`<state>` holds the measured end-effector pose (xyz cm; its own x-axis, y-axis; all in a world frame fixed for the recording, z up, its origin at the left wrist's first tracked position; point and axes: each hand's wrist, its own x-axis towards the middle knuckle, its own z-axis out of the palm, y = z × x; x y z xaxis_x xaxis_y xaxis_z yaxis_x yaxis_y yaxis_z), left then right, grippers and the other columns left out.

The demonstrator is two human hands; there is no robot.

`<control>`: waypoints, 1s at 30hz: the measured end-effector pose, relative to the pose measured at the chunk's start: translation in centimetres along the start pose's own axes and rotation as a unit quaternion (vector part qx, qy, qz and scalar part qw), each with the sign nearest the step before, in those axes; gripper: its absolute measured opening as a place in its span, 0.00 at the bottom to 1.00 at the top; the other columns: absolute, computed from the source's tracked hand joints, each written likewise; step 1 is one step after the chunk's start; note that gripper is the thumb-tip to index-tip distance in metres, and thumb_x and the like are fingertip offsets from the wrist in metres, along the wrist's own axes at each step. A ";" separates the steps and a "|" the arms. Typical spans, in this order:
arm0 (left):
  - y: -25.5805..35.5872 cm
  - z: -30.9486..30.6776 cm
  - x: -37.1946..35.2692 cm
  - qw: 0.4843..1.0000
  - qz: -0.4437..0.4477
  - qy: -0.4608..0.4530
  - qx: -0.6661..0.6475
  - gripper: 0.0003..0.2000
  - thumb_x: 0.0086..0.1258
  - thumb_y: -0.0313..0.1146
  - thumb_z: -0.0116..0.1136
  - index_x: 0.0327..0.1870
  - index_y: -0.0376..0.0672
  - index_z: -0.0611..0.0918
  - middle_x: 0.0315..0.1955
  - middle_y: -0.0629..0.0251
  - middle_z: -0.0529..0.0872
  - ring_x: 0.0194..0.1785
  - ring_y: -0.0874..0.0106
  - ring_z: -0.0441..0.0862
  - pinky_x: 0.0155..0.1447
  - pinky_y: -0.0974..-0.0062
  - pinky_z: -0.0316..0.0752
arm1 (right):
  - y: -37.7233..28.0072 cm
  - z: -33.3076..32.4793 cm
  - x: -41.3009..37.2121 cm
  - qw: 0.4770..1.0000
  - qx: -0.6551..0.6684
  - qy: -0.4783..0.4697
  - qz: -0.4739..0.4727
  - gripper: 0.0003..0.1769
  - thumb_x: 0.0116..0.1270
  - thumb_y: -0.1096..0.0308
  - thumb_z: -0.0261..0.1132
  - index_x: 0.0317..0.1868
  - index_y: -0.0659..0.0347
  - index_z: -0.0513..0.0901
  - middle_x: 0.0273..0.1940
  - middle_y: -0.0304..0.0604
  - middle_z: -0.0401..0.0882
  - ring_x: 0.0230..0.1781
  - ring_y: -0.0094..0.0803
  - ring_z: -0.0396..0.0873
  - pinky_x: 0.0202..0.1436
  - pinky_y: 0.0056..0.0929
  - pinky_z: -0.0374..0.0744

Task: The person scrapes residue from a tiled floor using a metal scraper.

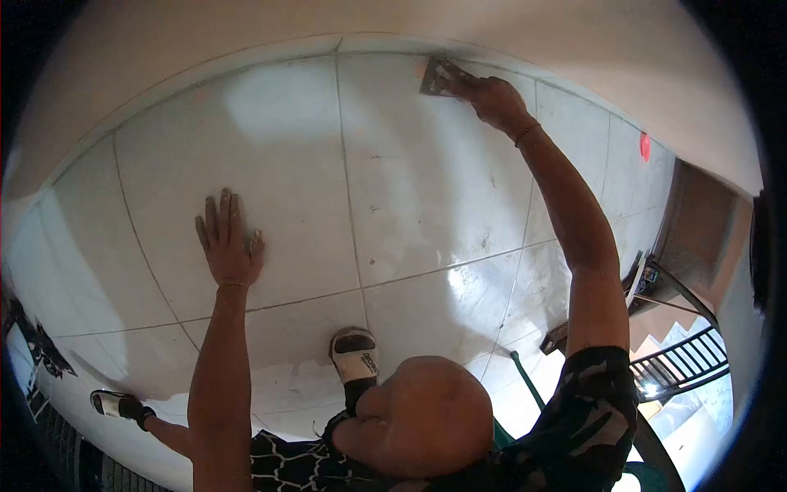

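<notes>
My left hand [226, 244] lies flat on a large pale floor tile [287, 180], fingers stretched out, with whitish residue on them. Far forward, at the foot of the wall, my right hand [489, 94] grips a flat, dark, square-edged scraper [429, 79]. The scraper rests against the floor close to the joint between tile and skirting. My fingers cover part of it, so its exact make is hard to tell. Dark joint lines run between the tiles, and small smudges mark the tile below my right hand.
A beige wall [393, 16] curves along the far side. A small red object [645, 148] is at the right by the wall. Further right are a brown doorway-like opening [697, 209], a dark railing [680, 361] and steps. My knee [434, 410] and sandalled feet are below.
</notes>
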<state>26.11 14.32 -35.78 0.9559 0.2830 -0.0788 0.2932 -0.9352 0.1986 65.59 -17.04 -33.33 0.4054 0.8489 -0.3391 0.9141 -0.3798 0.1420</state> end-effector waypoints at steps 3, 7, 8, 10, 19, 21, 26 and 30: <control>-0.1 0.0 -0.1 1.000 0.003 0.001 0.011 0.31 0.64 0.47 0.42 0.68 0.44 0.59 0.70 0.65 0.54 0.72 0.56 0.48 0.71 0.48 0.41 | 1.8 -1.1 -1.2 0.998 -0.012 -0.007 -0.055 0.41 0.52 0.80 0.55 0.63 0.27 0.64 0.66 0.24 0.61 0.32 0.33 0.80 0.37 0.32 0.82; 0.0 0.2 -0.5 1.000 -0.002 0.011 -0.002 0.31 0.64 0.47 0.42 0.68 0.44 0.59 0.70 0.66 0.54 0.72 0.56 0.48 0.71 0.47 0.42 | 1.0 -0.5 1.4 0.997 -0.041 -0.003 -0.061 0.44 0.53 0.82 0.54 0.65 0.24 0.60 0.66 0.22 0.61 0.33 0.34 0.80 0.37 0.29 0.82; 0.0 0.1 -0.1 1.000 -0.007 0.005 -0.002 0.31 0.64 0.47 0.42 0.68 0.44 0.60 0.69 0.66 0.55 0.72 0.56 0.48 0.71 0.48 0.42 | 1.2 -0.1 2.3 0.996 -0.050 -0.021 -0.073 0.45 0.52 0.84 0.54 0.65 0.25 0.59 0.66 0.22 0.61 0.36 0.34 0.80 0.36 0.28 0.82; -0.1 -0.1 0.2 1.000 -0.011 0.004 -0.002 0.31 0.64 0.47 0.43 0.68 0.44 0.60 0.69 0.66 0.55 0.72 0.56 0.48 0.71 0.48 0.42 | 0.8 -2.3 1.3 0.995 -0.037 -0.002 -0.096 0.44 0.51 0.84 0.55 0.64 0.26 0.62 0.66 0.25 0.61 0.35 0.36 0.80 0.35 0.31 0.81; -0.6 -0.2 0.2 1.000 -0.010 0.009 -0.008 0.31 0.63 0.45 0.45 0.69 0.47 0.58 0.69 0.67 0.55 0.72 0.58 0.48 0.72 0.50 0.43 | 0.0 -3.3 3.4 0.989 -0.068 -0.115 -0.063 0.43 0.52 0.82 0.54 0.65 0.27 0.61 0.65 0.30 0.64 0.31 0.40 0.78 0.36 0.36 0.80; -0.7 0.0 -0.3 1.000 -0.003 0.009 -0.010 0.32 0.63 0.45 0.45 0.69 0.47 0.57 0.69 0.67 0.55 0.72 0.58 0.48 0.72 0.50 0.42 | 1.5 -3.4 1.7 0.994 -0.024 -0.047 -0.098 0.44 0.51 0.83 0.54 0.65 0.28 0.62 0.64 0.29 0.65 0.33 0.38 0.79 0.36 0.33 0.81; -0.2 -0.2 -0.4 1.000 -0.017 -0.014 -0.010 0.31 0.64 0.45 0.44 0.69 0.46 0.58 0.69 0.66 0.56 0.72 0.57 0.49 0.72 0.50 0.41 | -0.5 -2.8 3.2 0.995 0.012 0.001 -0.097 0.43 0.50 0.83 0.53 0.64 0.29 0.63 0.60 0.31 0.70 0.33 0.38 0.80 0.38 0.37 0.80; -0.6 0.1 -0.7 1.000 0.001 0.016 -0.022 0.30 0.64 0.45 0.43 0.68 0.45 0.59 0.68 0.65 0.57 0.72 0.57 0.49 0.72 0.50 0.41 | -3.5 -1.4 -1.9 0.994 0.103 0.003 0.025 0.43 0.50 0.83 0.52 0.65 0.32 0.63 0.66 0.31 0.62 0.35 0.43 0.80 0.37 0.38 0.80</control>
<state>25.24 14.69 -35.91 0.9563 0.2887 -0.0472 0.2913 -0.9255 0.2421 61.61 -16.75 -31.88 0.4500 0.8292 -0.3315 0.8723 -0.4877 -0.0359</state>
